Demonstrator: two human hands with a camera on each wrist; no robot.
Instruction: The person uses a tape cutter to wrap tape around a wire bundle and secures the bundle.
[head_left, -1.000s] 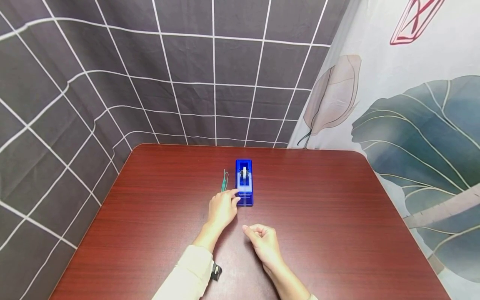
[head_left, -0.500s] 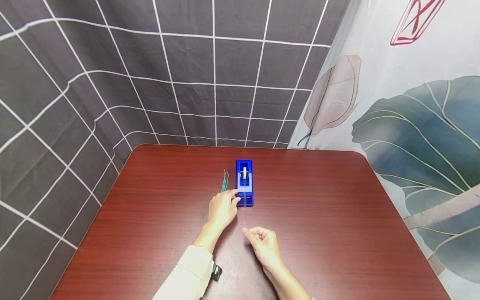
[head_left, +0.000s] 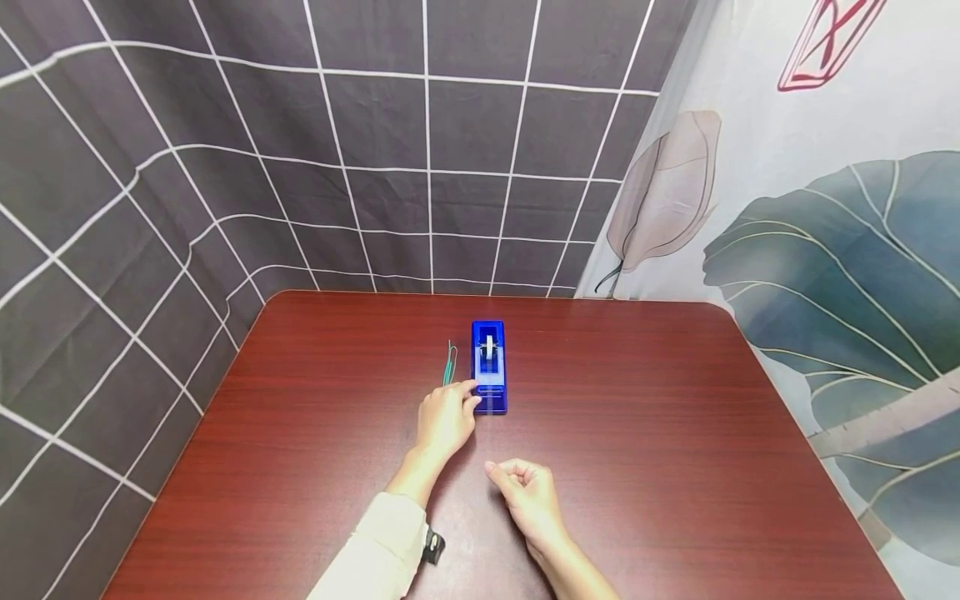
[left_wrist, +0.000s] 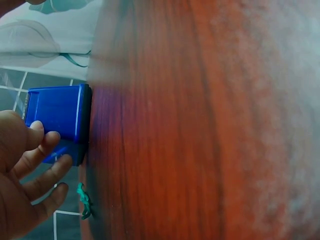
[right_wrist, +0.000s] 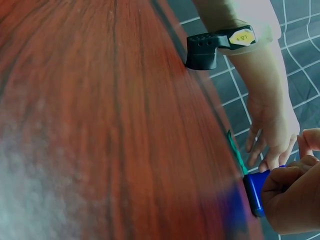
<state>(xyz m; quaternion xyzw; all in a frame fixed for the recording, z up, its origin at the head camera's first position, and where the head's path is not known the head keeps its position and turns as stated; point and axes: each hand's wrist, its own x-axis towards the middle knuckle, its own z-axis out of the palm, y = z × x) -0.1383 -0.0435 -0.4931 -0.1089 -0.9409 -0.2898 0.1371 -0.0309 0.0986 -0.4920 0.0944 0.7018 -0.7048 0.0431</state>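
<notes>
A blue tape dispenser [head_left: 497, 404] stands toward the back middle of the table, a small roll of tape [head_left: 490, 348] set in it. My left hand [head_left: 446, 422] touches its left side near the front, thumb and index close together there. The left wrist view shows the other left fingers [left_wrist: 50, 177] loosely bent and spread, not wrapped round it. In front of the dispenser and apart from it, my right hand [head_left: 534, 498] has curled fingers with the thumb against the index finger. Whether something thin and clear lies between them I cannot see.
A thin, looped teal item [head_left: 450, 367], perhaps a wire or cord, lies left of the dispenser, just past my left hand. The dark red wooden table [head_left: 652, 433] ends against a grey gridded curtain [head_left: 375, 125] behind and a leaf-patterned cloth [head_left: 810, 250] at the right.
My right hand has drawn back very slightly, away from the dispenser. The left hand keeps its place, and the dispenser has not visibly moved on the table.
</notes>
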